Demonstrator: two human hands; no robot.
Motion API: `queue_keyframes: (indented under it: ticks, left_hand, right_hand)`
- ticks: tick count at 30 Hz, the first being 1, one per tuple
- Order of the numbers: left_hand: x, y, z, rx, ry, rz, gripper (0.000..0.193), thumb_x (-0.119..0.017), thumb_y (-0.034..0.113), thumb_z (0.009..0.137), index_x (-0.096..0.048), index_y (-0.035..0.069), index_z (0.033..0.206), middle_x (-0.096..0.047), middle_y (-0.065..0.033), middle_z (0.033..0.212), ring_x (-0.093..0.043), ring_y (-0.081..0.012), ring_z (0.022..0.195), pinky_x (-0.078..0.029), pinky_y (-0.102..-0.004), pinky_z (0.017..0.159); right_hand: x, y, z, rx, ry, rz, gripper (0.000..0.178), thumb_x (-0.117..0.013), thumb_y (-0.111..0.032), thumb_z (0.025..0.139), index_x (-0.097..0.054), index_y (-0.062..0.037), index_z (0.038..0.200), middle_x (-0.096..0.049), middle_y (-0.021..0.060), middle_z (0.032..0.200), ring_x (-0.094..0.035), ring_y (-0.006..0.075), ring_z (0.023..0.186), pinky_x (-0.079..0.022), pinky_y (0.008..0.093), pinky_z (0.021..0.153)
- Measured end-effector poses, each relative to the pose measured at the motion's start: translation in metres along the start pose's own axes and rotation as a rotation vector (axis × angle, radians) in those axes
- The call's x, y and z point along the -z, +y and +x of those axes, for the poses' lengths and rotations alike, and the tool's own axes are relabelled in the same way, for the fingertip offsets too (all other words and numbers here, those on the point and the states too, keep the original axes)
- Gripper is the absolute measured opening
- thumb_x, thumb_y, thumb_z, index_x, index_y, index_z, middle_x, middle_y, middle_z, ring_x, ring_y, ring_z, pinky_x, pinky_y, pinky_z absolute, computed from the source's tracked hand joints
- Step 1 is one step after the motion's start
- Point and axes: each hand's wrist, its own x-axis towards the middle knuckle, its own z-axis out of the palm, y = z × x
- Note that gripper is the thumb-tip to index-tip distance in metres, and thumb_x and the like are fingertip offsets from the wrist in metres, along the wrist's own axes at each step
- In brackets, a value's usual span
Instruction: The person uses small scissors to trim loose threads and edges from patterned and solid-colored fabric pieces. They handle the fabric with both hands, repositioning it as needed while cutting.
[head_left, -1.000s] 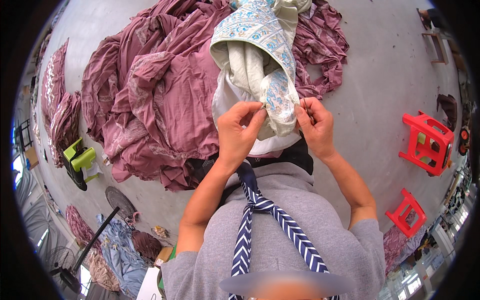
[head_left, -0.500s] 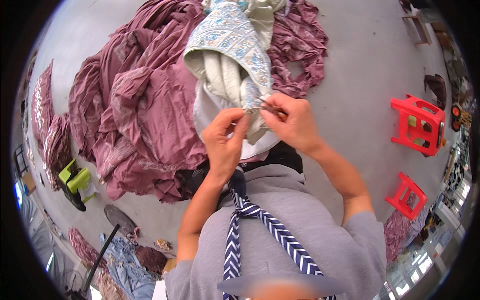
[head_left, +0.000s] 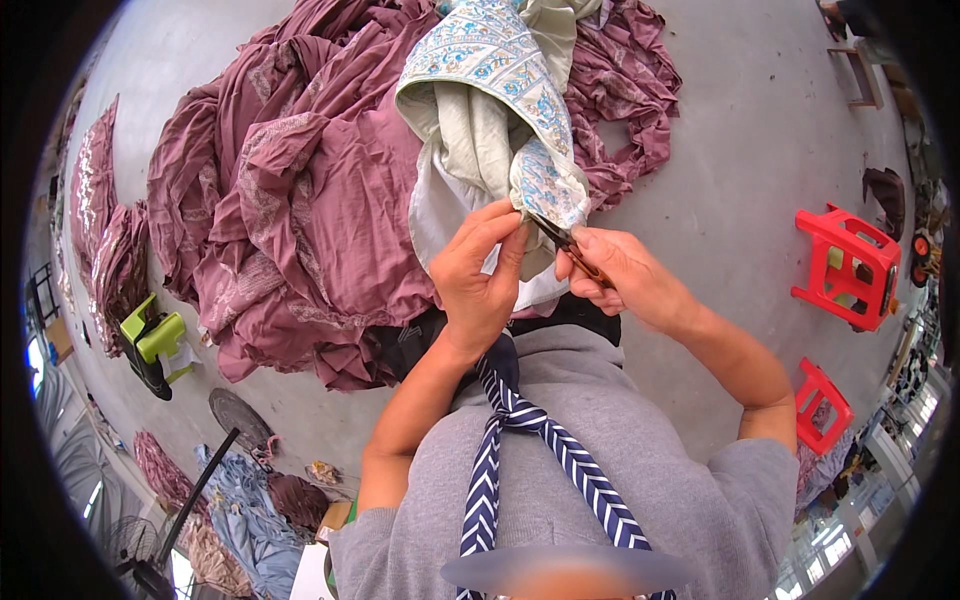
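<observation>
Over my lap lies a pale green cloth (head_left: 478,130) with a blue floral patterned band (head_left: 492,55). My left hand (head_left: 482,268) pinches its near edge between thumb and fingertips. In my right hand (head_left: 628,277) is a pair of small dark thread snips (head_left: 558,238), orange-brown toward the grip. The blades reach to the cloth's edge beside my left fingertips. Whether a thread lies between them is too small to tell.
A large heap of mauve fabric (head_left: 330,200) spreads across the grey floor at left and behind the pale cloth. Two red plastic stools (head_left: 848,265) stand at right. A small green stool (head_left: 160,335) is at far left, with blue cloth (head_left: 245,520) at lower left.
My right hand has turned and drawn back a little to the lower right, bringing the snips' blades into clear view. My left hand still pinches the cloth. The whole view has shifted slightly.
</observation>
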Motion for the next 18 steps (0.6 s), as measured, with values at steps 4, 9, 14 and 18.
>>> queue_keyframes:
  ticks: [4, 9, 14, 18]
  left_hand:
    - [0.0011, -0.0032, 0.0011, -0.023, -0.026, -0.001, 0.012, -0.063, 0.001, 0.083, -0.063, -0.005, 0.094, -0.064, -0.0139, 0.099, -0.060, -0.0131, 0.083, -0.048, -0.0239, 0.073]
    - [0.0009, -0.0022, 0.0029, -0.057, -0.016, 0.037, 0.011, -0.063, 0.000, 0.083, -0.062, -0.005, 0.092, -0.065, -0.0138, 0.097, -0.061, -0.0159, 0.084, -0.048, -0.0251, 0.074]
    - [0.0008, -0.0026, 0.0025, -0.078, -0.010, 0.081, 0.010, -0.064, -0.001, 0.082, -0.062, -0.004, 0.091, -0.066, -0.0141, 0.096, -0.063, -0.0181, 0.086, -0.048, -0.0264, 0.075]
    - [0.0007, -0.0027, 0.0038, -0.118, 0.006, 0.105, 0.011, -0.065, -0.002, 0.080, -0.063, -0.003, 0.090, -0.065, -0.0151, 0.096, -0.064, -0.0226, 0.084, -0.050, -0.0279, 0.072]
  right_hand:
    - [0.0011, 0.0018, 0.0008, 0.006, -0.007, -0.020, 0.045, -0.033, -0.044, 0.097, -0.051, -0.0039, 0.089, -0.038, -0.0054, 0.061, -0.028, 0.0020, 0.048, -0.023, 0.0181, 0.041]
    - [0.0016, 0.0043, 0.0029, 0.013, 0.016, -0.026, 0.044, -0.033, -0.043, 0.098, -0.050, -0.0043, 0.089, -0.037, -0.0055, 0.061, -0.028, 0.0023, 0.048, -0.022, 0.0184, 0.041]
    - [-0.0020, 0.0013, 0.0047, 0.014, 0.065, -0.005, 0.042, -0.033, -0.038, 0.099, -0.052, -0.0029, 0.084, -0.034, -0.0059, 0.056, -0.026, 0.0030, 0.045, -0.023, 0.0200, 0.039]
    - [-0.0026, 0.0004, 0.0046, 0.023, 0.061, -0.016, 0.042, -0.034, -0.037, 0.099, -0.052, -0.0028, 0.083, -0.034, -0.0062, 0.056, -0.026, 0.0030, 0.046, -0.023, 0.0201, 0.040]
